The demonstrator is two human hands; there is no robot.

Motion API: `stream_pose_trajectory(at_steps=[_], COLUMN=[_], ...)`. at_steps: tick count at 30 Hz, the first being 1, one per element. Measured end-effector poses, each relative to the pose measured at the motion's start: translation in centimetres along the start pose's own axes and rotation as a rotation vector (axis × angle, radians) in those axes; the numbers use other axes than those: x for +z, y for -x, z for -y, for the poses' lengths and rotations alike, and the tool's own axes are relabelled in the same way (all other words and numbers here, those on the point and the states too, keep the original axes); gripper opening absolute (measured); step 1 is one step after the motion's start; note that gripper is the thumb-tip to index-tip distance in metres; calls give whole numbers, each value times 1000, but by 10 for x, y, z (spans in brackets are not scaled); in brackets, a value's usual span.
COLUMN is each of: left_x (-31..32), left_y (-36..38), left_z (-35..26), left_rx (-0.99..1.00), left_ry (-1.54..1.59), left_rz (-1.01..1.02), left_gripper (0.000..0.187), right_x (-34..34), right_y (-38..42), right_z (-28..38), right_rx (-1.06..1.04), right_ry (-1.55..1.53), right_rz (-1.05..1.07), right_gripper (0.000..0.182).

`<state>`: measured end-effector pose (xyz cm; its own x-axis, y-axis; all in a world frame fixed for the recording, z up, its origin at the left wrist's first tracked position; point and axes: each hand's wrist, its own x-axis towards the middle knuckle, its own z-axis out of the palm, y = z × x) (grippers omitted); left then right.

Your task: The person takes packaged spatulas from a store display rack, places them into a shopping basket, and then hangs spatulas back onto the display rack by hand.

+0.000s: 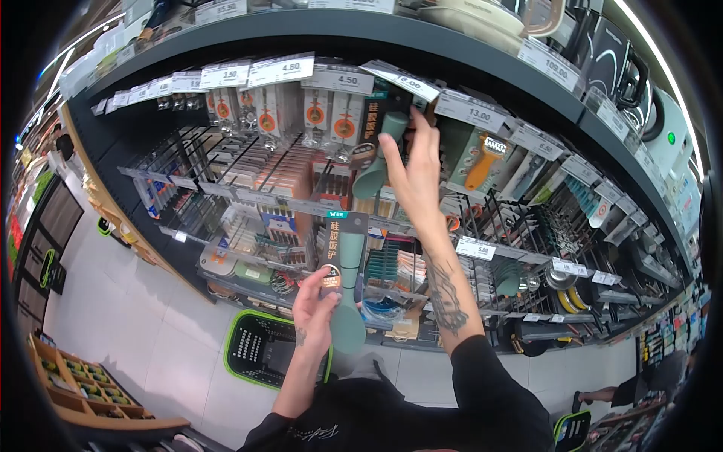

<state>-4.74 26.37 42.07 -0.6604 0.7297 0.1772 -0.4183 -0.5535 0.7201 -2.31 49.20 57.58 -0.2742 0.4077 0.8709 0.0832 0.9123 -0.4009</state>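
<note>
My left hand (312, 309) grips a green silicone rice paddle (350, 252) on a black card. The fingers press on the card's lower part, and the paddle's rounded blade hangs below them. Up at the shelf, my right hand (416, 162) is closed around a second green rice paddle (370, 181) on a matching card, under the 18.00 price tag (403, 80). Its thumb lies over the front of the paddle while the other fingers reach up along the card's right side. The fingertips near the hook are partly hidden.
Packaged utensils (348, 124) hang left of my right hand; an orange-handled peeler (486, 162) hangs to the right. A black basket with a green rim (235, 331) stands on the floor. Metal hooks project from the lower rack. Another person's leg (602, 395) shows at far right.
</note>
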Motion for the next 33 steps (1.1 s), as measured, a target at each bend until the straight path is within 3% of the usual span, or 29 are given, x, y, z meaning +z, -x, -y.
stream_pose_trajectory(at_steps=[6,10,15,22,33], left_x=[1,-7,-1,32,91], left_y=[5,7,-7,-66,-128], left_z=[-7,-11,-15,-34,-11], left_rx=[15,18,50,307,246], left_ry=[-5,-5,-26,-243,74], left_rz=[-38,-52,-19,180,229], left_gripper=[46,46,45,37,30], right_x=[27,27,29,30,22], right_y=[-15,-28,-33,-31,-28], right_z=[-20,-38,-49,-49,-53], right_rx=[-63,-69,-110,-113,-127], right_ry=[77,186,269,235,297], right_rz=[-106,-64,-81,-81,-19], right_gripper=[51,46,47,48,51])
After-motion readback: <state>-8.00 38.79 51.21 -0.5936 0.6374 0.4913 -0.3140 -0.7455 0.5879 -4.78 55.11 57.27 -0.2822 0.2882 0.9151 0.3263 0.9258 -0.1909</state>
